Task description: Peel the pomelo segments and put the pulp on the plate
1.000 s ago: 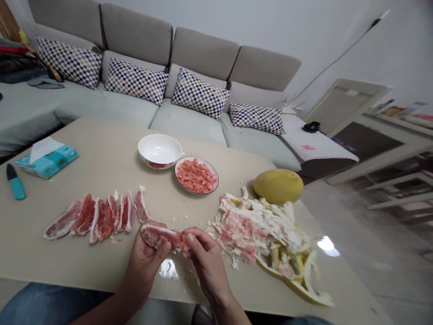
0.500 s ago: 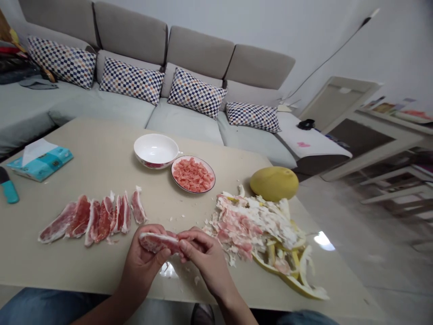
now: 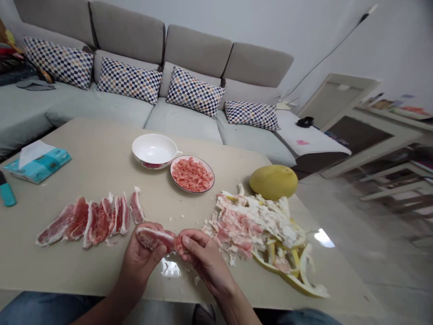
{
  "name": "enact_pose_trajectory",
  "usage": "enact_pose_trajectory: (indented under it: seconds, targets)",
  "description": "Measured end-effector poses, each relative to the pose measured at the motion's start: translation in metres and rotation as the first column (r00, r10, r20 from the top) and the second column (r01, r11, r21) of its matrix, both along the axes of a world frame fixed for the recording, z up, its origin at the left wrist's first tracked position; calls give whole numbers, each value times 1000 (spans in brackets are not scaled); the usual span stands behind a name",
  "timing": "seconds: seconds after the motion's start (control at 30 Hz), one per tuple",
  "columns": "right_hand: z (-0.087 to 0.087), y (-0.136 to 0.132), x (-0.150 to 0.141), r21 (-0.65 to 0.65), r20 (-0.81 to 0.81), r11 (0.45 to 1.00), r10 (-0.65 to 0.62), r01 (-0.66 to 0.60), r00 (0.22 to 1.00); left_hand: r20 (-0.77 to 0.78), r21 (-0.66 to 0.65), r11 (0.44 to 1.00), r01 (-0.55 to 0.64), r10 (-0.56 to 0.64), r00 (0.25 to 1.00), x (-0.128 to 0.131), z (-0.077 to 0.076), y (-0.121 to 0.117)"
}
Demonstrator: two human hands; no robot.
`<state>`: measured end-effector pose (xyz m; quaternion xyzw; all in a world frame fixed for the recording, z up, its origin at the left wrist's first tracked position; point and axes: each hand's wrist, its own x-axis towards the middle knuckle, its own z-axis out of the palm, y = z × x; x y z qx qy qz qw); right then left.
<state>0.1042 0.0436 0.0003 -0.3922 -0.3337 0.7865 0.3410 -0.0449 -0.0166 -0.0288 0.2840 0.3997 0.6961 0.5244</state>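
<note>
A red pomelo segment [image 3: 153, 238], partly in its white membrane, lies in my left hand [image 3: 140, 257], thumb across its near side. My right hand [image 3: 204, 257] pinches reddish pulp [image 3: 179, 244] at the segment's right end; whether this piece is torn free is hidden by the fingers. To the left, several unpeeled segments [image 3: 102, 221] lie in a row, with one segment [image 3: 136, 206] slightly apart. Beyond the hands, a dark-rimmed plate [image 3: 176, 182] holds a heap of peeled pulp [image 3: 192, 174]. Right of my right hand is a pile of torn membrane and pith [image 3: 240, 225].
A white bowl [image 3: 154, 149] stands behind the plate. A whole yellow pomelo [image 3: 274, 182] sits at the right, beyond strips of thick rind [image 3: 304, 284]. At the left are a blue tissue pack [image 3: 42, 164] and a knife with a teal handle [image 3: 7, 195]. A sofa [image 3: 182, 122] borders the table's far side.
My right hand has drawn slightly away from the left, and more red pulp shows between them. The segment is tilted more, its right end lower. The view has shifted slightly.
</note>
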Motion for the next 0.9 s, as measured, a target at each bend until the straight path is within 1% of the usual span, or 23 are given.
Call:
enact_pose_trajectory:
  seconds: [0.13,0.2,0.27,0.37,0.47,0.53,0.63,0.77,0.9]
  targets:
    - [6,3,1,112,54,992,60,-66,997,-57,73,997,24,-20,998,-2,3,2]
    - [7,4,2,121,68,989,72,-80,995,-75,100,995,30,-23,997,-2,5,2]
    - [6,5,3,89,64,993,74,-79,995,-49,82,997,16,-12,999,-2,6,2]
    - [1,5,4,-11,3,998,70,-70,998,79,-23,1000,6,-4,997,-2,7,3]
    - [-3,4,4,-107,-83,992,63,-72,995,231,-153,986,66,-29,973,-4,7,3]
    - [-4,4,4,-148,-122,986,60,-78,991,298,-205,974,91,-26,954,-5,7,4]
    - [-1,5,4,-177,-162,980,64,-92,985,353,-209,973,99,-20,935,-7,8,6]
    - [3,9,6,-158,-165,983,69,-95,984,374,-187,975,120,-43,926,-9,8,9]
    - [5,14,9,-120,-125,987,94,-109,988,386,-130,976,176,-114,915,-11,9,10]
